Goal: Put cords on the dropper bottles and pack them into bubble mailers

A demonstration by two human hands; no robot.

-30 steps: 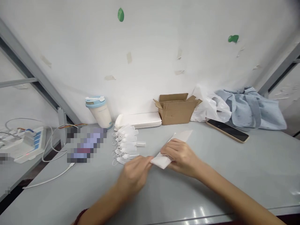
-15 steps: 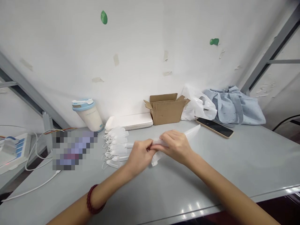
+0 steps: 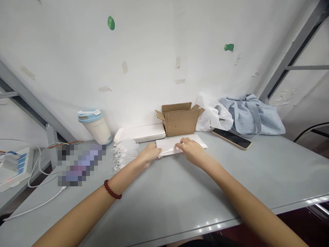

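Note:
A flat white envelope (image 3: 169,147) with a glossy strip lies across the desk in front of me. My left hand (image 3: 149,153) is closed on its left end, thumb on top and the other fingers mostly hidden. My right hand (image 3: 191,149) is over its middle, the bent fingers pressed together at the glossy strip. Left of the envelope is a bunch of small white items with loops (image 3: 125,152), partly behind my left hand. A stack of white envelopes (image 3: 144,132) lies just behind them.
An open cardboard box (image 3: 180,123) stands by the wall, next to a white plastic bag (image 3: 210,116) and a blue cloth bag (image 3: 254,115). A phone (image 3: 231,139) lies at the right. At the left are a lidded cup (image 3: 96,128), cables and a power strip (image 3: 17,164).
The white envelope was bunched up and raised between both hands; now it lies flatter on the desk. My hands have moved apart, the left one toward its end.

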